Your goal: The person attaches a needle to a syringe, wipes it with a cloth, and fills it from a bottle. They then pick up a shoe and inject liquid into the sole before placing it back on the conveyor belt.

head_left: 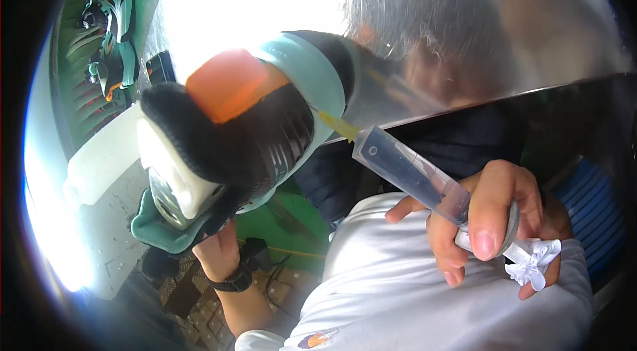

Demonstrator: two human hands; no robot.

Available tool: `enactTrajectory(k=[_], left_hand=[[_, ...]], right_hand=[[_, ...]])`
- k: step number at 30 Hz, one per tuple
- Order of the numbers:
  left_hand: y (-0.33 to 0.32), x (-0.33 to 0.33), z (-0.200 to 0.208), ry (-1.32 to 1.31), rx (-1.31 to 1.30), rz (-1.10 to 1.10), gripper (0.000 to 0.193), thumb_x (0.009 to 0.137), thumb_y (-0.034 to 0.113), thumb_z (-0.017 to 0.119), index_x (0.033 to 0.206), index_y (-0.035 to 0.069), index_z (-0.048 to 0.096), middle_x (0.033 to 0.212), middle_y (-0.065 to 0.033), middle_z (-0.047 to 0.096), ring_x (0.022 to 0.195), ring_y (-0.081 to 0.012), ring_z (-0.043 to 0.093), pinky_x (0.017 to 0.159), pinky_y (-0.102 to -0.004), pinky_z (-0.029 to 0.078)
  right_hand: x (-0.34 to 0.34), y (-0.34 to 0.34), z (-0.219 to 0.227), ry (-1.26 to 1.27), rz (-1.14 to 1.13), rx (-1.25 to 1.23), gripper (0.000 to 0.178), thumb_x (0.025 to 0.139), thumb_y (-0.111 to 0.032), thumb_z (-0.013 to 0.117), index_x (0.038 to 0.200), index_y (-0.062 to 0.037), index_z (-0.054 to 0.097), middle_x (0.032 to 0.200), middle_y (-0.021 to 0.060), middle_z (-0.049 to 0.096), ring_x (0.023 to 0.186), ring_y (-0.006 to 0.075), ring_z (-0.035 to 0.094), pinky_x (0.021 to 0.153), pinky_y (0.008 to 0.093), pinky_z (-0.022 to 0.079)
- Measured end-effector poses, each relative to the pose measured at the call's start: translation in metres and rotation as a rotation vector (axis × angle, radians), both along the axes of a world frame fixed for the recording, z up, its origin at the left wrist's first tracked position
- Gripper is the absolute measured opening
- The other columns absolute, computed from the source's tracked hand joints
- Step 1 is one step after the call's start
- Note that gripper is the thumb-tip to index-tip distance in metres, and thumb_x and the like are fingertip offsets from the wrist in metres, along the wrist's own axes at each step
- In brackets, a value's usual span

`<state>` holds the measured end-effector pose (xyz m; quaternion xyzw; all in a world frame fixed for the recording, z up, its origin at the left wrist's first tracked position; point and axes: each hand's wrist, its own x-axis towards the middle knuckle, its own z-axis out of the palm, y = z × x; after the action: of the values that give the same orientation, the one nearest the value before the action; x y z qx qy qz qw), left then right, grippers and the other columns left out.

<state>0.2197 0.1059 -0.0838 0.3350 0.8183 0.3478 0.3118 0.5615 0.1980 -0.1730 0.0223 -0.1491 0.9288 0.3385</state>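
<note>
My left hand (pixel 221 250) grips a shoe (pixel 272 129) from below, near its heel; most of its fingers are hidden behind the shoe. The shoe is black and teal with an orange patch, tilted on its side, and a white shoe last (pixel 176 165) fills its opening. In my right hand (pixel 494 211) is a clear syringe (pixel 411 175), fingers wrapped round its back end. Its yellow-green tip (pixel 338 125) reaches the shoe where the black upper meets the teal edge. A knotted white strip (pixel 534 261) hangs at the syringe's back end, beside my palm.
A scratched, shiny metal surface (pixel 451 32) lies beyond the shoe, its front edge slanting across the view. Several shoes (pixel 116 12) stand at the far left. A whitish panel (pixel 103 152) is left of the shoe; a blue ribbed object (pixel 590 202) is at the right.
</note>
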Motion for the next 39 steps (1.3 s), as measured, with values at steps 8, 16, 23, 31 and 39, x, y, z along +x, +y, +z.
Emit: enactTrajectory(k=[8,16,23,31,39], left_hand=[[-0.076,-0.054,-0.020,-0.488,-0.028,0.070,0.047,0.071,0.015,0.076,0.113,0.006,0.057,0.114,-0.0072,0.061,0.102,-0.0252,0.058,0.088,-0.0420,0.048],[-0.075,-0.004,-0.042,-0.966,0.041,0.017,0.057,0.064,0.006,0.080,0.115,-0.001,0.056,0.112,-0.0123,0.061,0.101,-0.0287,0.059,0.088,-0.0425,0.050],[-0.059,0.044,-0.046,-1.147,-0.048,0.127,0.059,0.064,0.010,0.081,0.116,-0.002,0.055,0.112,-0.0138,0.061,0.102,-0.0293,0.059,0.087,-0.0428,0.049],[-0.026,0.084,-0.053,-1.129,-0.055,0.053,0.072,0.064,0.024,0.082,0.122,-0.001,0.047,0.115,-0.0131,0.058,0.102,-0.0294,0.059,0.084,-0.0439,0.050],[-0.026,0.079,-0.070,-1.233,0.005,-0.001,0.068,0.069,0.024,0.078,0.123,-0.002,0.047,0.115,-0.0190,0.056,0.099,-0.0385,0.059,0.075,-0.0567,0.052]], right_hand=[[-0.002,-0.012,-0.008,-0.038,-0.014,0.016,0.050,0.065,-0.018,0.080,0.103,-0.0187,0.048,0.081,0.0096,0.057,0.075,0.0228,0.063,0.104,0.0593,0.015],[-0.004,-0.018,-0.010,-0.037,-0.012,-0.050,0.047,0.065,-0.018,0.081,0.103,-0.0203,0.053,0.081,0.0092,0.057,0.074,0.0235,0.064,0.102,0.0591,0.017],[-0.009,-0.007,0.014,-0.191,-0.017,-0.122,0.043,0.069,-0.020,0.080,0.103,-0.0223,0.054,0.079,0.0090,0.057,0.072,0.0237,0.064,0.100,0.0596,0.020],[0.003,-0.013,0.024,-0.234,0.005,-0.044,0.042,0.069,-0.024,0.081,0.102,-0.0228,0.054,0.076,0.0082,0.056,0.071,0.0231,0.064,0.100,0.0594,0.019],[0.014,-0.041,0.015,-0.199,0.031,-0.035,0.045,0.071,-0.024,0.080,0.108,-0.0199,0.056,0.079,0.0098,0.058,0.074,0.0209,0.062,0.101,0.0615,0.013]])
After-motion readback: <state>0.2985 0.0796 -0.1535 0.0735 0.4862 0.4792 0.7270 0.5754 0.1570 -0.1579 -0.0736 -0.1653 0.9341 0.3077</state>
